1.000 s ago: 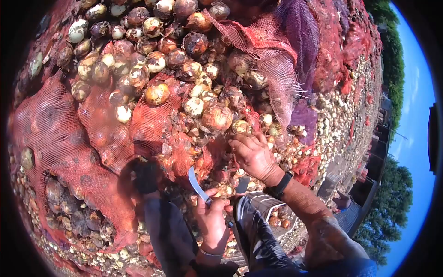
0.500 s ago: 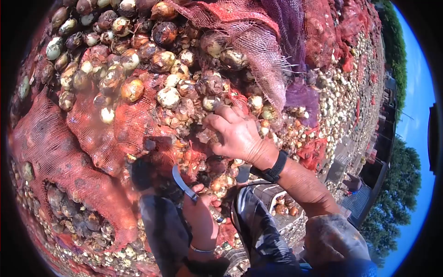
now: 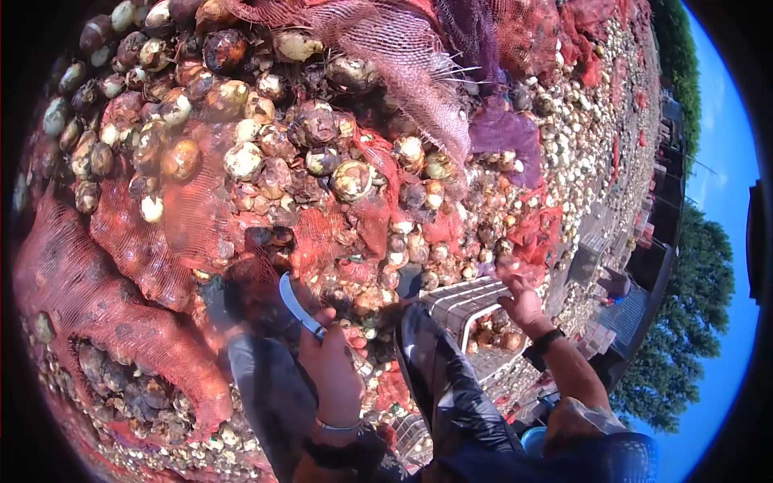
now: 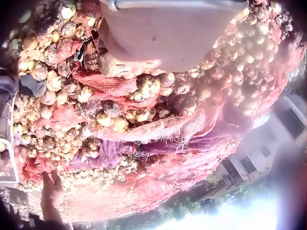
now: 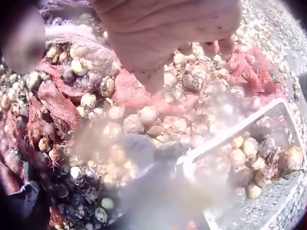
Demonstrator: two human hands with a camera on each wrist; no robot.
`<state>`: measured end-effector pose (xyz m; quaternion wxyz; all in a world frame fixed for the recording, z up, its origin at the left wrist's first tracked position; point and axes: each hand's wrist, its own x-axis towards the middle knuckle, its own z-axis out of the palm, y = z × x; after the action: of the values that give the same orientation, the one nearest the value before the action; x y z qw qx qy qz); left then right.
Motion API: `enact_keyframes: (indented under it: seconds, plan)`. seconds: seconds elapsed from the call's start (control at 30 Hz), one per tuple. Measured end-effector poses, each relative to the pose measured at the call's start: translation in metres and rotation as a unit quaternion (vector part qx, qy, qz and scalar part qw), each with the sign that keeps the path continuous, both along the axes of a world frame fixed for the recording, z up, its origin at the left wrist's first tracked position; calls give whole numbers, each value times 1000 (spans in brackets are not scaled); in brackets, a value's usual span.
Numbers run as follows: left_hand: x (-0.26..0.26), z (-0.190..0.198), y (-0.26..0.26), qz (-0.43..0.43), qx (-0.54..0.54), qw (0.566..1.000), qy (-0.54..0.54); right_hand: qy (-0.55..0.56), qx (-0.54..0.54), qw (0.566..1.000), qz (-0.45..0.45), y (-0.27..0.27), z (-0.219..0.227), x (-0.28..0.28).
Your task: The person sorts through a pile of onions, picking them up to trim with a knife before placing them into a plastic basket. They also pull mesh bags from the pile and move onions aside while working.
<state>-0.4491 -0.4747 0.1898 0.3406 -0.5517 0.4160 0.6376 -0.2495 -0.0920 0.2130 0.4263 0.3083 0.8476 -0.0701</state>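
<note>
Fingers of right hand (image 3: pixel 527 307) moved from onion heap (image 3: pixel 244 161) to crate (image 3: pixel 448 303), spread loosely; pick-up reach looks over. Left hand (image 3: pixel 336 382) grips curved knife (image 3: pixel 297 307).

Outdoor setting, strong sunlight. Blue sky (image 3: pixel 729 157), thin white cloud. Leafy green trees (image 3: pixel 684 322), lining the head view's right side. Dark, low shed (image 3: pixel 654 262), beside them. Pale building (image 4: pixel 256 146) with dark openings (image 4: pixel 290 121), left wrist view; white glare nearby.
</note>
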Motion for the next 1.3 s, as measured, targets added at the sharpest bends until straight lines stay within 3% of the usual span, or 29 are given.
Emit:
enact_keyframes:
  seconds: [0.1,0.17,0.23,0.3,0.33,0.37,0.43,0.5,0.57,0.6,0.63,0.73,0.77,0.8,0.83,0.9,0.93,1.0,1.03,1.1,1.23,1.3]
  plan:
    - [3,-1,1,24,5,1000,-15,183,-158,964,111,-77,-64,-156]
    - [2,-1,0,25,1,1000,-16,350,-207,887,221,-143,-89,-251]
    - [3,0,-3,54,13,998,10,418,-236,827,293,-205,-96,-335]
    - [1,0,-8,46,-4,999,18,447,-240,805,306,-257,-119,-393]
    - [5,-4,-13,-7,-38,998,50,448,-237,799,323,-281,-131,-417]
    - [6,-5,-15,12,-49,997,66,447,-234,794,339,-306,-142,-437]
    - [27,-27,-27,33,-73,994,75,337,-195,813,433,-362,-161,-468]
    - [27,-29,-38,36,-77,995,52,362,-146,803,449,-370,-190,-455]
    - [19,-29,-46,37,-77,996,33,334,-158,795,482,-357,-179,-449]
    - [11,-27,-45,80,-90,992,47,388,-150,763,494,-344,-177,-440]
    - [8,-23,-44,122,-102,986,59,333,-169,787,492,-330,-160,-429]
    - [4,-20,-55,149,-34,987,48,237,-123,762,590,-256,-139,-381]
    - [-3,-14,-58,146,-9,989,27,208,-152,756,602,-225,-146,-367]
    - [-4,-10,-56,146,-7,989,22,234,-128,724,636,-207,-133,-359]
    - [-7,-9,-52,153,-14,988,27,262,-111,725,627,-196,-124,-353]
    - [-5,-6,-48,158,-24,987,30,208,-72,776,591,-179,-104,-354]
    - [-1,-7,-46,157,-17,987,41,211,-72,776,590,-179,-94,-357]
    - [3,-6,-42,163,-15,984,64,141,-46,854,499,-180,-79,-364]
    - [4,-6,-40,165,-20,984,66,224,-82,830,504,-189,-82,-370]
    - [11,-8,-37,84,-53,994,40,365,-148,763,513,-237,-96,-388]
    - [26,-23,-42,92,-67,992,60,349,-255,758,488,-350,-176,-413]
    - [27,-25,-44,106,-85,991,11,279,-244,777,509,-357,-176,-409]
